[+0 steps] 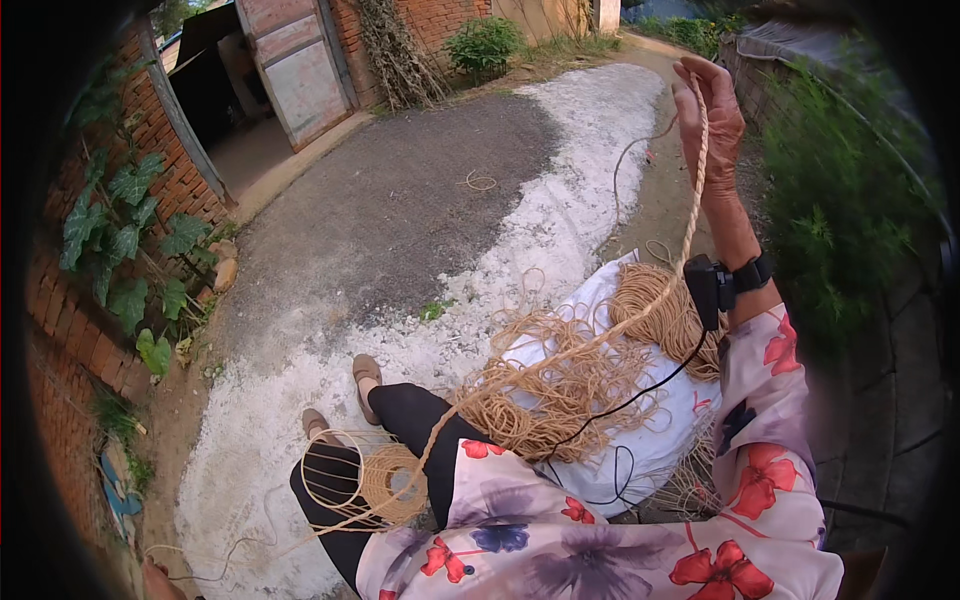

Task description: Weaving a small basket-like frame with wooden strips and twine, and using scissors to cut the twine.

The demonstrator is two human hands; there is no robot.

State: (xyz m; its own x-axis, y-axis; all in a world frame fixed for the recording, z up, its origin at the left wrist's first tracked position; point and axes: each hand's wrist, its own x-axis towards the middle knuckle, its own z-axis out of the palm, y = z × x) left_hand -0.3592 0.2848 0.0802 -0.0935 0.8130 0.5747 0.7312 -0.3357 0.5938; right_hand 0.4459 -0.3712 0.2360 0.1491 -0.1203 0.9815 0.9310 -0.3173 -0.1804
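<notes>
Basketwork lies nearest, on the wearer's lap: a small round tan basket (385, 470) of pale fibre, with a woven disc at one end, a thin hoop at the other and bare spokes between. Judged from this, the base is formed, while the sides look unfilled. A thick twisted straw-coloured cord (696, 200) runs from the basket up to the right hand (715, 125), raised high, whose grip pinches it between thumb and fingers. The left hand (160, 582) is mostly cut off at the lower edge beside a thin strand; whether its grip is spread or pressed together cannot be told. Just beyond the lap, a tangled heap of tan cord (555, 385) and a neater coiled tan bundle (640, 290) rest on a white plastic-looking sack (670, 400), so plenty of material seems unused. A small red mark on the sack is too tiny to make out, and no brand, label or writing can be read anywhere. Farther off, whitish ground (260, 450) leads to a weathered pale door (295, 70).
</notes>
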